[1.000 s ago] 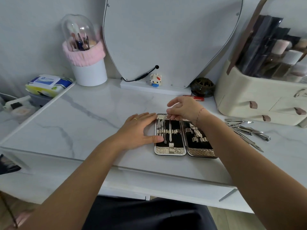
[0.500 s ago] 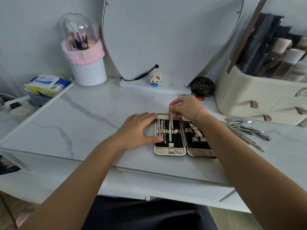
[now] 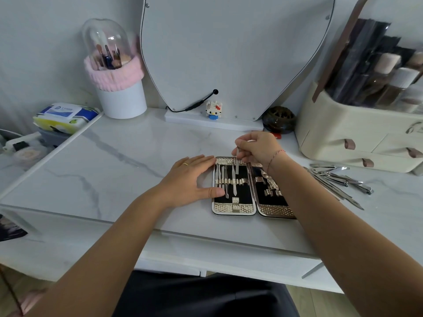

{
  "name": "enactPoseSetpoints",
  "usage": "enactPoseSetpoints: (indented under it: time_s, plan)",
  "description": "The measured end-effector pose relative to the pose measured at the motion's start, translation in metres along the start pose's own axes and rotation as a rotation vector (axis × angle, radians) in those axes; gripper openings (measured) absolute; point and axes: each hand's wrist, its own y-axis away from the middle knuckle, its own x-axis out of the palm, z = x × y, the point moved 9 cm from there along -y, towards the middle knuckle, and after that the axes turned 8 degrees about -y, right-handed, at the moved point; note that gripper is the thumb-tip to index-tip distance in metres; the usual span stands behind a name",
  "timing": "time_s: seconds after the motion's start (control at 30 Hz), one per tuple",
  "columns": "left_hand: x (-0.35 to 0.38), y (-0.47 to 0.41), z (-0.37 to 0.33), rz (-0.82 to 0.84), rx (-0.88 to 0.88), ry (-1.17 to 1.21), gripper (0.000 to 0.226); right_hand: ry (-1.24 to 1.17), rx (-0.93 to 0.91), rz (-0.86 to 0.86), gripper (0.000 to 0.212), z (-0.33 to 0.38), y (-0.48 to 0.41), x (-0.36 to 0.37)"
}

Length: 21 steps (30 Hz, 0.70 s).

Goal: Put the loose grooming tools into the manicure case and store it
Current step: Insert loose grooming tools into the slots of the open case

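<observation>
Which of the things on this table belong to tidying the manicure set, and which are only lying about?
For the job: manicure case, open; thin metal tool, pinched by the right hand above it; left hand, flat at the case's left edge; loose tools, right of the case.
Lying about: brush holder; wipes pack; toy figure; dark jar; cream organiser; mirror.

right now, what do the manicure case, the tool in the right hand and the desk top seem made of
Manicure case: matte black lining, likely velvet or felt; shiny gold embossed border, faux leather or metal. Tool pinched in the right hand: likely polished steel, silver glint. Desk top: glossy white with grey veins, marble or marble-look laminate.
</observation>
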Motion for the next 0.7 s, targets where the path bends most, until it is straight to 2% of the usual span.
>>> enactPoseSetpoints:
  time_s: [0.1, 0.3, 0.57, 0.7]
  plan:
    - [0.001, 0.000, 0.001, 0.003, 0.001, -0.003, 0.115, 0.004, -0.010, -0.004, 0.014, 0.001, -0.002, 0.000]
    - [0.000, 0.001, -0.001, 0.004, 0.004, -0.004, 0.110, 0.024, -0.001, 0.054, 0.010, -0.001, -0.001, 0.011]
    - [0.000, 0.000, -0.001, 0.003, -0.001, -0.012, 0.104, 0.382, -0.093, 0.090, 0.006, 0.005, -0.004, 0.015]
    - [0.000, 0.000, -0.001, 0.010, 0.002, -0.014, 0.104, 0.653, -0.173, 0.098, 0.006, 0.010, -0.006, 0.013]
